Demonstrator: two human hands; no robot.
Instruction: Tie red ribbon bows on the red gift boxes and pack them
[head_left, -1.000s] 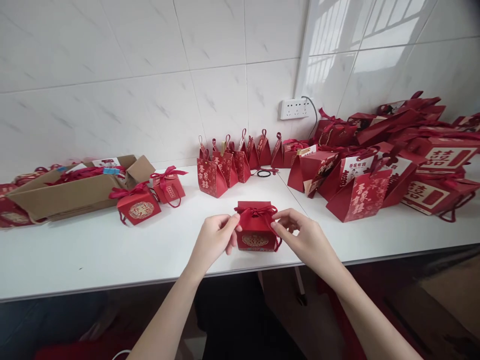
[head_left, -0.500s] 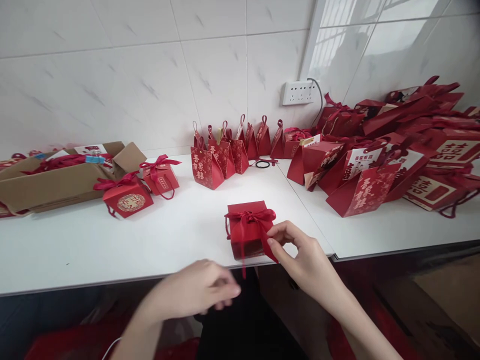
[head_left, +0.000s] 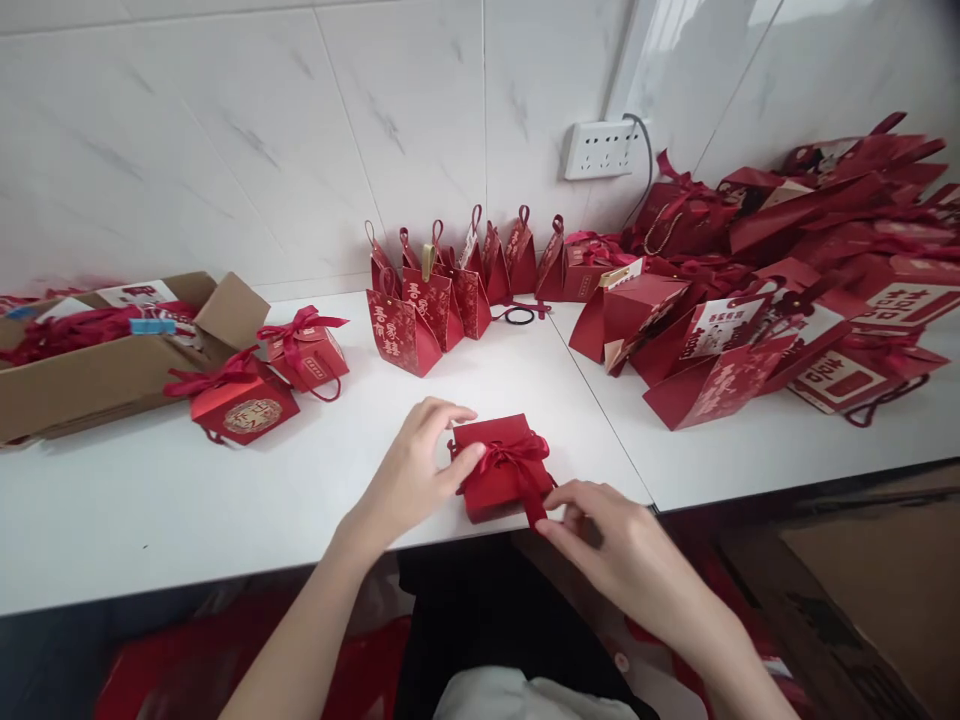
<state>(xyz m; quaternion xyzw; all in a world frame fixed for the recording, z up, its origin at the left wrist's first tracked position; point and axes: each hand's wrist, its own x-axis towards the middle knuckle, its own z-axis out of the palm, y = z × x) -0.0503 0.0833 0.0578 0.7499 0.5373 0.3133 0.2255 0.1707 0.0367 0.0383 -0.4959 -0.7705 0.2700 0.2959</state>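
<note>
A small red gift box [head_left: 491,465] with a red ribbon bow [head_left: 514,455] stands near the front edge of the white table [head_left: 225,490]. My left hand [head_left: 412,470] rests against the box's left side, its fingers curled over the top edge and thumb on the lid. My right hand [head_left: 622,550] is just in front of the box at the table edge, its thumb and forefinger pinching a hanging ribbon tail [head_left: 535,510].
Two finished ribboned boxes [head_left: 244,400] [head_left: 307,350] sit at the left beside an open cardboard carton [head_left: 97,360]. A row of red pouches [head_left: 450,290] lines the tiled wall. A heap of red gift bags [head_left: 780,280] fills the right. A wall socket [head_left: 600,148] is behind.
My left hand has come back up from below the table edge to the box's left side. My right hand has dropped lower onto the ribbon tail. The camera tilted downward.
</note>
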